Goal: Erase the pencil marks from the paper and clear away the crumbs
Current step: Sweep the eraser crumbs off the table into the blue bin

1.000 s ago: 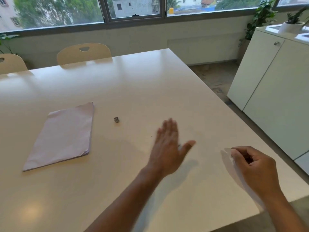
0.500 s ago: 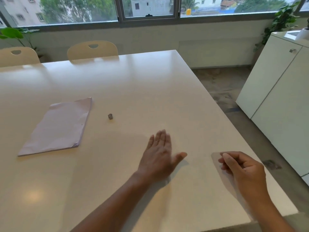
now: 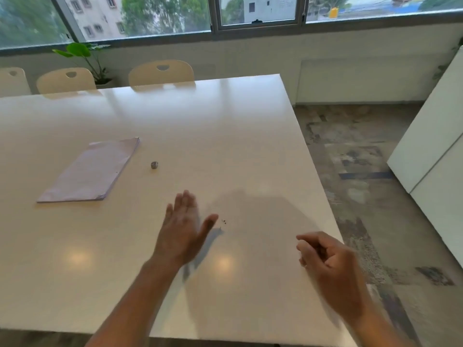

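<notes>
1. Two hands are over the near-right part of the tabletop (image 3: 200, 116). The left hand (image 3: 181, 229) is flat, fingers straight and together, thumb out. The right hand (image 3: 328, 259), blurred, has its fingers curled, pinching the right side of a faint white sheet of paper (image 3: 263, 221) just inside the tabletop's right edge.
2. A few dark crumbs (image 3: 224, 221) lie just beside the left thumb tip, at the sheet's left side.
3. A small eraser (image 3: 154, 165) sits mid-tabletop, near a paper stack (image 3: 90, 171) toward the left edge.
4. Open tabletop runs to the far edge, where chairs (image 3: 161, 72) stand. Floor (image 3: 363, 171) separates the right edge from a white cabinet (image 3: 436, 146).
</notes>
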